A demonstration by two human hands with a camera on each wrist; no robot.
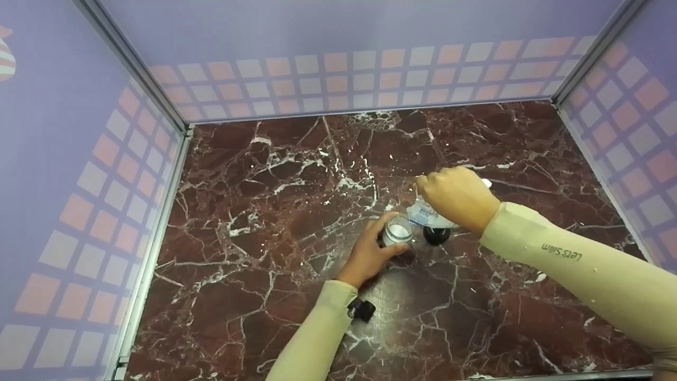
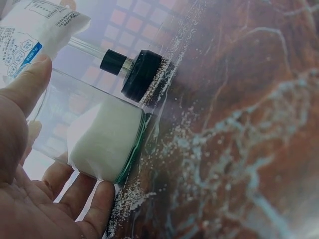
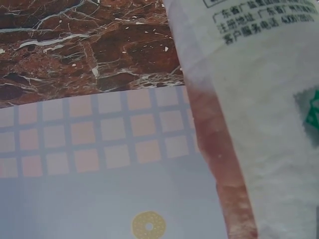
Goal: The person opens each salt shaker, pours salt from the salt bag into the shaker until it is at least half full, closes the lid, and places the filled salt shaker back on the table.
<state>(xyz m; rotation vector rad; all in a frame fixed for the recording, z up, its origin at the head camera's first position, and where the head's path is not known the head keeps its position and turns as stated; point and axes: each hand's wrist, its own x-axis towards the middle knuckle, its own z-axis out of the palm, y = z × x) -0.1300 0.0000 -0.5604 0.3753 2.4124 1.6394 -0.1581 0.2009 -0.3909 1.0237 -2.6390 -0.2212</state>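
My left hand [image 1: 370, 256] holds a clear glass jar [image 2: 137, 132] upright on the table, thumb on one side and fingers round the other. White granules fill the lower part of the jar, their surface sloping in the left wrist view. Gripped in my right hand [image 1: 457, 194], a printed white plastic bag of salt [image 1: 427, 214] is tilted, its lower end close by the jar's rim. The right wrist view shows the bag's printed side [image 3: 259, 74] up close. Just right of the jar stands a black lid [image 1: 436, 236] with a clear stem [image 2: 87, 49] rising from it.
White grains [image 2: 132, 196] lie scattered around the jar's base and over the dark red marble-patterned table [image 1: 222, 301]. Purple panels with pink and white squares [image 1: 336, 84] wall in the back and both sides. A small white piece [image 1: 486, 183] shows beside my right wrist.
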